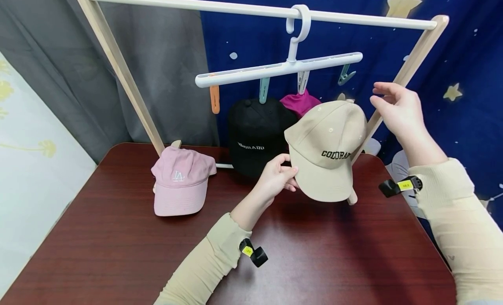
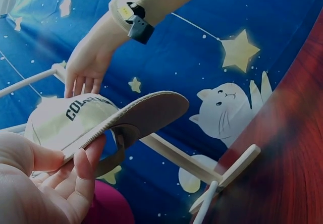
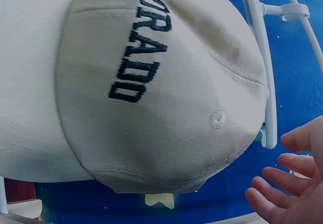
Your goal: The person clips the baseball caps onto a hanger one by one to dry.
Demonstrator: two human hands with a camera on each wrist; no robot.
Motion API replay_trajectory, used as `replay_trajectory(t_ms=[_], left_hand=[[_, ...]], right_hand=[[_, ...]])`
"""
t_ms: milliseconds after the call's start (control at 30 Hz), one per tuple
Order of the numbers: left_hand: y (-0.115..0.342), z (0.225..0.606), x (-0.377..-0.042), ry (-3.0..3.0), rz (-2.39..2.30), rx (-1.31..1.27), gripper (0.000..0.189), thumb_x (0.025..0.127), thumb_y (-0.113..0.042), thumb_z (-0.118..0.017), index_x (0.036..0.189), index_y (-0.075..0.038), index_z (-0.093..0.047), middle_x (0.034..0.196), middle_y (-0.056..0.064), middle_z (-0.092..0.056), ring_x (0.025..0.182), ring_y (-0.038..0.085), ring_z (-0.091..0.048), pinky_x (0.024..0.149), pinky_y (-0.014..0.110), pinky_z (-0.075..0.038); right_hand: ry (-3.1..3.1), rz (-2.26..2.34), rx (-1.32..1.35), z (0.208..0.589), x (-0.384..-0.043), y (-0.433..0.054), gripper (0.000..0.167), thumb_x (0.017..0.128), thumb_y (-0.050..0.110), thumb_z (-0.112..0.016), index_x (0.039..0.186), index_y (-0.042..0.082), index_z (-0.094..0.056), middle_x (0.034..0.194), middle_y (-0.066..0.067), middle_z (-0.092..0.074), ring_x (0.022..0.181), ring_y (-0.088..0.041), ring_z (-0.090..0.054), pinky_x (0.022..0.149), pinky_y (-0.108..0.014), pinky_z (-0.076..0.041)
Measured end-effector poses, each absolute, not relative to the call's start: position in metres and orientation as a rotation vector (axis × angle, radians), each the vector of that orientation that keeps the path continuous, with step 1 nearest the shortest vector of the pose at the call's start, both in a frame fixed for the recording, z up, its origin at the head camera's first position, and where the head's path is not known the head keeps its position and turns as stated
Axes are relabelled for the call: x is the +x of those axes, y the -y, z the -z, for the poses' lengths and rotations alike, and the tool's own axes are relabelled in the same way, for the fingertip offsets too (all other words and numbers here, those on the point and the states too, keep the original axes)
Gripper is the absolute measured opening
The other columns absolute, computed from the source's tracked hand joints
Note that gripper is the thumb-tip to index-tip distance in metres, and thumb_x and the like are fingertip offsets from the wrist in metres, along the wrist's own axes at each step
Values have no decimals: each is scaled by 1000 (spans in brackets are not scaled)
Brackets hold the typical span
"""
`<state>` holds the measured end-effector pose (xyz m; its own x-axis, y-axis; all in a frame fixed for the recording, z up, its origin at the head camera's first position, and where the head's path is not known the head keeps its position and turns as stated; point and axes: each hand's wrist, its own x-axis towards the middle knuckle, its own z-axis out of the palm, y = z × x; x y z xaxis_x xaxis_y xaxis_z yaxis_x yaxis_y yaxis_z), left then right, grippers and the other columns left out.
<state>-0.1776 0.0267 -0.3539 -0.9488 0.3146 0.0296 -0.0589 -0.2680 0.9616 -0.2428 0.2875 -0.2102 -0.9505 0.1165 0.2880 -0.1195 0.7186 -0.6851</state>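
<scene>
My left hand (image 1: 277, 178) pinches the brim edge of a beige baseball cap (image 1: 328, 143) with "COLORADO" lettering, thumb on top and fingers beneath in the left wrist view. The cap is held up below the right part of a white clip hanger (image 1: 279, 69). Apart from the cap's crown, my right hand (image 1: 401, 108) is raised with loosely bent fingers and holds nothing; the right wrist view shows its fingers (image 3: 282, 181) spread. A teal clip (image 1: 346, 75) hangs tilted near the hanger's right end. Whether it touches the cap is not seen; they look apart.
On the hanger, a black cap (image 1: 259, 126) hangs from another teal clip (image 1: 264, 90), a magenta cap (image 1: 300, 103) from a white clip (image 1: 302, 82). An orange clip (image 1: 214, 99) hangs at left. A pink cap (image 1: 182, 178) sits by the wooden rack (image 1: 122, 69) on the brown table (image 1: 118, 252).
</scene>
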Motion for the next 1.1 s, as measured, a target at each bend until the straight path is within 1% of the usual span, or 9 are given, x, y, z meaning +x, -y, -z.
replay_trajectory(t_ms=[200,333,500,667,900,1100], left_hand=[[-27,355,-178,-1736,-2305,333,17,94,6,-53,111,5,-50,78,16,-66,54,18,-62,48,23,-50],[-27,356,-179,-1744,-2299,334,18,94,6,-54,112,5,-50,79,16,-66,54,19,-62,48,24,-50],[-27,357,-180,-1749,-2295,330,19,94,6,-54,113,4,-50,80,17,-66,54,18,-62,49,23,-50],[-26,358,-180,-1747,-2294,327,19,94,5,-53,113,4,-50,82,18,-67,54,16,-62,49,23,-50],[-25,361,-181,-1738,-2303,316,19,94,5,-53,113,4,-50,79,14,-66,53,16,-61,48,24,-50],[-24,361,-182,-1736,-2301,304,19,94,6,-53,112,5,-49,78,14,-65,53,16,-61,48,23,-49]], right_hand=[[2633,-1030,82,204,-253,-283,50,99,32,-48,146,15,-41,145,-9,-44,125,-17,-46,102,-36,-39],[2664,-1010,112,199,-259,-280,52,100,33,-44,149,18,-35,149,-9,-37,133,-22,-39,105,-44,-34],[2694,-996,133,195,-266,-278,52,101,34,-40,151,22,-31,152,-12,-31,136,-28,-32,106,-51,-29],[2711,-962,181,195,-272,-277,51,102,33,-39,151,21,-31,155,-9,-25,137,-30,-30,108,-52,-26],[2747,-918,226,195,-280,-278,51,103,32,-36,152,20,-27,156,-8,-20,138,-32,-26,109,-52,-22],[2766,-903,266,196,-284,-277,52,103,32,-37,152,21,-25,157,-7,-17,140,-32,-22,110,-53,-20]])
